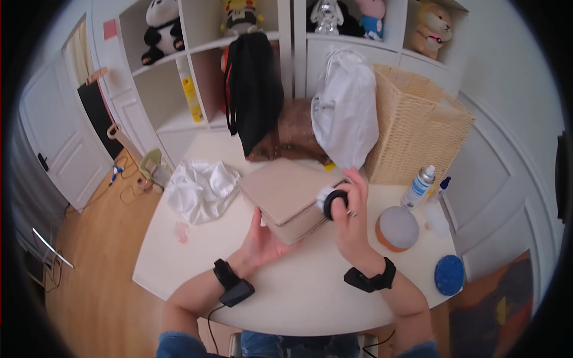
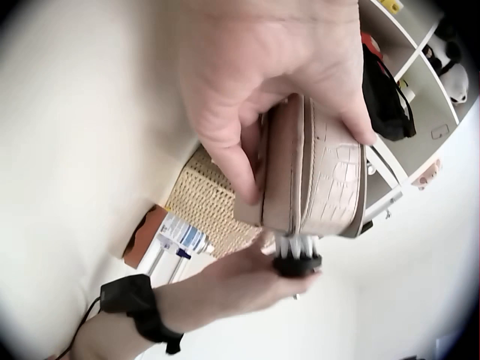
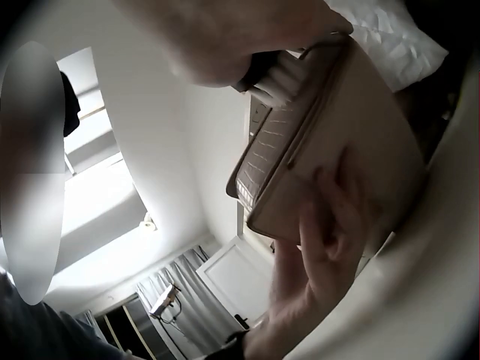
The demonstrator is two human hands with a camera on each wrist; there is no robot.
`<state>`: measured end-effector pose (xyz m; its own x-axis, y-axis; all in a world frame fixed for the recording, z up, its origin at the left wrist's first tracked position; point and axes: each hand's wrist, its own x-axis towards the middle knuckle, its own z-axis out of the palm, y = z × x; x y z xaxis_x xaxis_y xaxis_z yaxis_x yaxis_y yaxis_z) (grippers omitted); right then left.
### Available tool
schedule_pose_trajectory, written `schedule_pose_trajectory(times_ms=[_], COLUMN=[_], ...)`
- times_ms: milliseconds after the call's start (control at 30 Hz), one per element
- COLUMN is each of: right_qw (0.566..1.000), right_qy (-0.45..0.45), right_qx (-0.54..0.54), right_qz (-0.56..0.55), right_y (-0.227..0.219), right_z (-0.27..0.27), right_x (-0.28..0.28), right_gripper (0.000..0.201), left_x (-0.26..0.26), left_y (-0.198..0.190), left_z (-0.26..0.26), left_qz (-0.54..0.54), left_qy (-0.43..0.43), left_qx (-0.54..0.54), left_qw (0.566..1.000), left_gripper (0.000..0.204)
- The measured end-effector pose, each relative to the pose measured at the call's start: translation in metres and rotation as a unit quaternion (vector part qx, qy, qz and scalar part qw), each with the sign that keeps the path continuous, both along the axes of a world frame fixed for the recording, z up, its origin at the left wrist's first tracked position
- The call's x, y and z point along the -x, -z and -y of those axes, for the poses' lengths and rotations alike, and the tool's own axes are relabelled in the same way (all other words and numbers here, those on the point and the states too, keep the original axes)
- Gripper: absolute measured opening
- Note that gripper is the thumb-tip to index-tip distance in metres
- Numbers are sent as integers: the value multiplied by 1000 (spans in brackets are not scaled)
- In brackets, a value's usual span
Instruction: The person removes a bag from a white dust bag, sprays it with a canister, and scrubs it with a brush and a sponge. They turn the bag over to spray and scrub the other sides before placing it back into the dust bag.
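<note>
A beige leather bag (image 1: pixel 286 188) is held tilted over the white table. Its side shows a crocodile-pattern panel (image 2: pixel 334 172) in the left wrist view. My left hand (image 1: pixel 267 246) grips the bag from below and at its near left side, thumb on one face and fingers on the other. In my right hand (image 1: pixel 353 230) is a small round black brush (image 1: pixel 335 204) with white bristles. The bristles (image 2: pixel 294 244) meet the bag's edge in the left wrist view. From the right wrist view, my left fingers (image 3: pixel 330 214) spread across the bag's underside.
Left of the bag lies crumpled white satin cloth (image 1: pixel 203 192). Behind stand a brown bag (image 1: pixel 293 128), black cloth (image 1: pixel 256 89), a white cloth bag (image 1: pixel 349 110) and a wicker basket (image 1: pixel 418 128). A spray can (image 1: pixel 419 188), round orange-sided sponge (image 1: pixel 398 228) and blue disc (image 1: pixel 449 275) sit right.
</note>
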<state>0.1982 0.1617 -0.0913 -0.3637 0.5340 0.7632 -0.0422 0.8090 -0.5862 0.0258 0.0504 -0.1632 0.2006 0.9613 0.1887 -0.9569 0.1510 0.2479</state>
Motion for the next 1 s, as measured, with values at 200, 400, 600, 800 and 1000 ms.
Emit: schedule_pose_trajectory(times_ms=[200, 400, 600, 800, 1000], right_qw=[966, 993, 998, 952, 995], right_qy=[-133, 94, 11, -196, 48], right_qx=[-213, -70, -61, -203, 85], right_qz=[65, -11, 3, 117, -12], right_y=[11, 19, 12, 11, 10], right_z=[36, -40, -5, 41, -37], right_x=[8, -8, 2, 6, -5], right_gripper=[29, 17, 16, 33, 32], left_x=[8, 13, 7, 11, 9], left_y=[22, 36, 23, 30, 24], left_z=[5, 0, 1, 5, 1], left_qz=[68, 40, -27, 0, -13], left_qy=[18, 25, -13, -7, -24], left_qx=[37, 21, 60, 8, 56], left_qw=[997, 999, 998, 1000, 998], left_gripper=[92, 100, 90, 90, 92])
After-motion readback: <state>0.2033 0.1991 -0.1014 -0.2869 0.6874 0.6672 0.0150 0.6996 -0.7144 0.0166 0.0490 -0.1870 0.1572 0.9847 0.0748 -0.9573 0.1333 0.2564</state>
